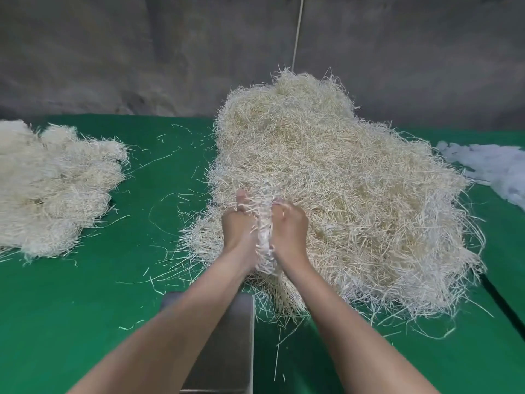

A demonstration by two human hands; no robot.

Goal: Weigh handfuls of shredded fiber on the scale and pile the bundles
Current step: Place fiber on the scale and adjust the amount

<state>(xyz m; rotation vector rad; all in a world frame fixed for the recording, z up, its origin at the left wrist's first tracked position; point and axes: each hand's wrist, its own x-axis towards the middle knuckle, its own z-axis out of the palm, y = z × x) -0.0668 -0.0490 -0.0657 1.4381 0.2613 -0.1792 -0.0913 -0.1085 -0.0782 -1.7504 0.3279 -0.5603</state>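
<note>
A big heap of pale shredded fiber (335,189) lies on the green table, centre right. At its near left edge, my left hand (237,226) and my right hand (289,226) press together on a blurred handful of fiber (265,223) held upright between them. The scale's steel pan (227,348) sits below my forearms at the near edge, partly hidden by my left arm, with nothing on its visible part. A pile of fiber bundles (54,189) lies side by side at the far left.
The green table cloth (113,308) carries loose strands between the piles. White shredded material (491,169) lies at the far right. A grey wall stands behind, with a thin cord (297,32) hanging down it.
</note>
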